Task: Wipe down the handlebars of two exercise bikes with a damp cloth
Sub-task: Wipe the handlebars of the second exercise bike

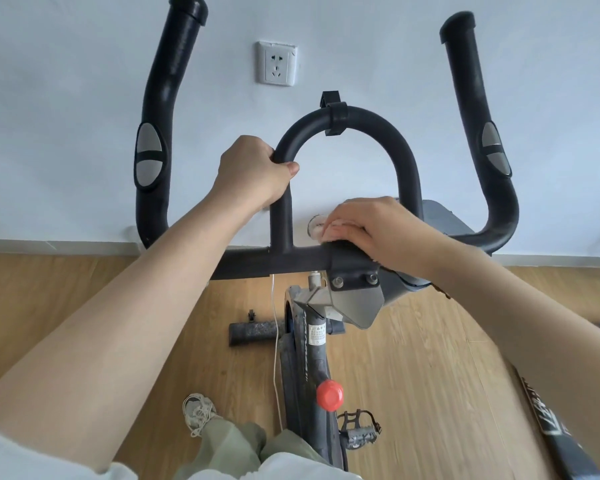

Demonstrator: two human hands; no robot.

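A black exercise bike's handlebars (368,126) fill the view: a centre loop, a horizontal crossbar (257,261) and two upright side grips with grey sensor pads. My left hand (253,171) is wrapped around the left side of the centre loop. My right hand (371,226) presses a small pale cloth (333,228) on the crossbar where the loop's right leg meets the clamp. Most of the cloth is hidden under my fingers.
Below the bars are the bike's stem, a red knob (329,394), a pedal (359,431) and a front foot bar (253,332) on the wooden floor. A wall socket (276,64) sits on the white wall. My shoe and trouser legs are at the bottom. A dark object lies at lower right.
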